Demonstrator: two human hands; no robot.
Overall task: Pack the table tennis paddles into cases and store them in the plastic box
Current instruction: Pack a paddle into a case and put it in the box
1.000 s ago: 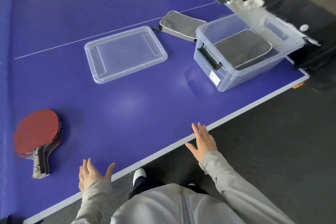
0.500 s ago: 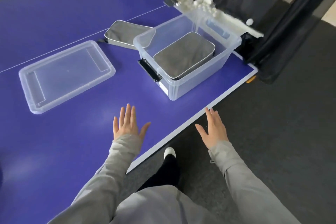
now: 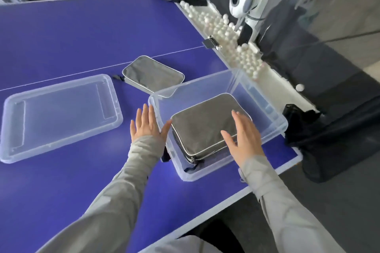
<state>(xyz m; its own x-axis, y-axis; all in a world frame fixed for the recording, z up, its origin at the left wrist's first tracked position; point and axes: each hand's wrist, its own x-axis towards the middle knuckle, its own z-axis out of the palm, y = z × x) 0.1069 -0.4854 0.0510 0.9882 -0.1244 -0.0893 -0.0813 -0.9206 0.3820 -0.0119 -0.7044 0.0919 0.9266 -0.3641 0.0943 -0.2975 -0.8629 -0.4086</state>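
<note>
A clear plastic box [image 3: 273, 127] stands near the table's right edge. Inside it lies a grey zipped paddle case [image 3: 201, 127]. My right hand [image 3: 243, 135] is spread flat over the case's near right part, fingers apart. My left hand [image 3: 149, 125] is open just outside the box's left wall, its thumb by the rim. A second grey case [image 3: 153, 75] lies flat on the table behind the box. The box's clear lid [image 3: 59, 115] rests on the table to the left. No paddle is in view.
The blue table [image 3: 86, 33] has a white centre line. Along its right edge sits a white tray with several white balls [image 3: 230, 41] and a white ball machine [image 3: 244, 2]. Black netting [image 3: 329, 141] hangs past the table's corner.
Both hands have moved forward from the table's near edge to the box. My right hand now lies over the case inside it; the view has shifted right and nearer, so the red paddle is out of sight.
</note>
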